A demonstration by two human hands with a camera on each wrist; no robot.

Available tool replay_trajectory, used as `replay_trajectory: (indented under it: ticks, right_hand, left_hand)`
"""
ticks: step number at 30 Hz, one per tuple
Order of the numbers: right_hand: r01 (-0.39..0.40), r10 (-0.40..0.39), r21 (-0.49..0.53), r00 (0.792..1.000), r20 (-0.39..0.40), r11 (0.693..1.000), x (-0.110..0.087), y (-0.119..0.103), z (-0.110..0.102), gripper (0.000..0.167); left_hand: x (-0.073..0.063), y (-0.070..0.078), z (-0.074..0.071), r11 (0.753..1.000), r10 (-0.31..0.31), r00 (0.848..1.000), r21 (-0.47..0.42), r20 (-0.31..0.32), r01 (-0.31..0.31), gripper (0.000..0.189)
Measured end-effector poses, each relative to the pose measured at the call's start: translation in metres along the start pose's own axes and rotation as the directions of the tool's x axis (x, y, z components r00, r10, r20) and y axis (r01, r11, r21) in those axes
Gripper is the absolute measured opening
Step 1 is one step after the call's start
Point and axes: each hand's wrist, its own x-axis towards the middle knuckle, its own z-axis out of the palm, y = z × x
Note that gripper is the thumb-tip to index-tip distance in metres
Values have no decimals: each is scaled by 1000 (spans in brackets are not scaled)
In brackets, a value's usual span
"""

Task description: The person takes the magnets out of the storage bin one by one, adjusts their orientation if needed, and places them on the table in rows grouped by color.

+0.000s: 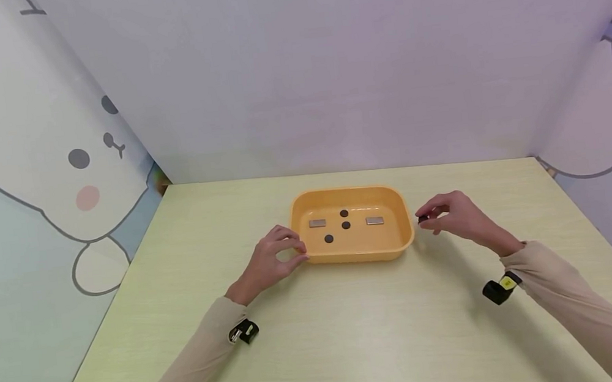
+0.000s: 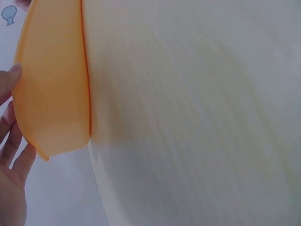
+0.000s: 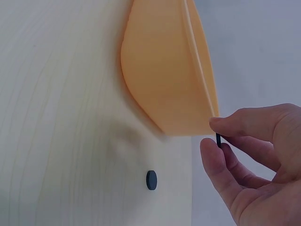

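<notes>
A shallow orange-yellow plastic tray (image 1: 356, 257) stands on the table. Inside it lie three dark round discs, one of them the near disc (image 1: 329, 238), plus a left grey bar (image 1: 317, 223) and a right grey bar (image 1: 375, 221). My left hand (image 1: 271, 259) holds the tray's near left corner, thumb and fingertips on the rim. Just off the tray's right end, my right hand (image 1: 460, 219) pinches a small black disc (image 3: 218, 140), seen edge-on, between thumb and fingertips. Another black disc (image 3: 151, 180) appears on the table side of that hand in the right wrist view.
The pale wood-grain table (image 1: 364, 333) reaches back to a plain whitish wall panel (image 1: 329, 90). Panels with cartoon animals, such as the left panel (image 1: 19, 200), flank both sides. Each sleeve carries a black wrist device, like the right device (image 1: 498, 290).
</notes>
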Motion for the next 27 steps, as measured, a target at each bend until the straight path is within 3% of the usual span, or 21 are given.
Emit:
replay_trajectory:
  ticks: [6,27]
  right_hand:
    - [0,0,7,1000,-7,1000,1,7,-3,26]
    - [-112,112,-2,993,-36,994,1,39,-10,30]
  left_hand:
    - [0,1,0,1000,10,1000,-2,-7,-11,14]
    - [1,4,-1,1000,10,1000,-3,-7,-10,13]
